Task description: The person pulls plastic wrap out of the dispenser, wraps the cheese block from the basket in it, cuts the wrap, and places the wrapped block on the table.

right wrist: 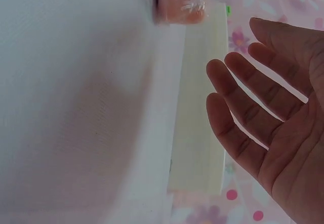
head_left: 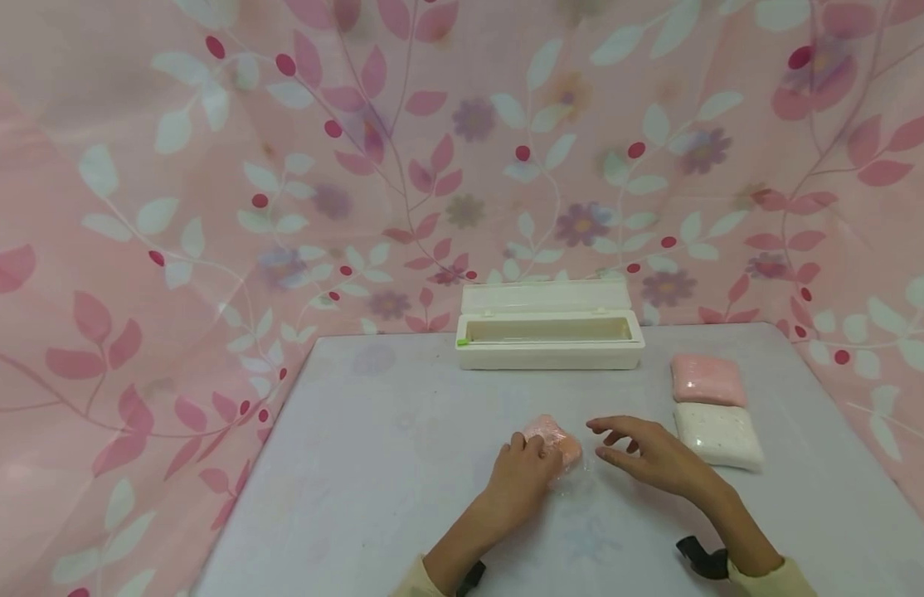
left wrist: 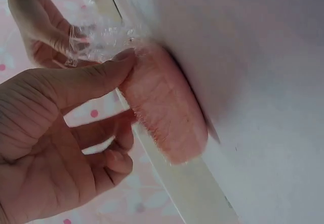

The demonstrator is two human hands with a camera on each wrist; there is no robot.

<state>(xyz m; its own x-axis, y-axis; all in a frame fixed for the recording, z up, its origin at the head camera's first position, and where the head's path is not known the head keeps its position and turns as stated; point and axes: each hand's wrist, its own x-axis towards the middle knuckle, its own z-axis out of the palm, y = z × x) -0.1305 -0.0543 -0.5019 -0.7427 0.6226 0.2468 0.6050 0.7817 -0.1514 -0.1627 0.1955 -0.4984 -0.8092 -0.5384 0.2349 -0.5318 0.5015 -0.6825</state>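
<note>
Near the middle of the table lies a soft-looking pink-orange block [head_left: 559, 439] in crinkled clear plastic wrap. My left hand [head_left: 523, 474] pinches it, the thumb at one end of the block in the left wrist view, with other fingers behind its edge. Loose wrap [left wrist: 104, 41] bunches up beside the thumb. Just to the right of the block, my right hand [head_left: 652, 454] is held in the air, fingers spread and gently bent, holding nothing. In the right wrist view its palm [right wrist: 298, 148] shows bare, and the wrapped block [right wrist: 181, 2] appears at the top.
A long cream box [head_left: 547, 357] stands at the table's back with its lid [head_left: 544, 297] raised and a small green tab [head_left: 463, 342] at its left corner. To the right lie a pink wrapped block [head_left: 707, 379] and a white wrapped block [head_left: 719, 434]. Floral cloth [head_left: 402, 166] hangs behind.
</note>
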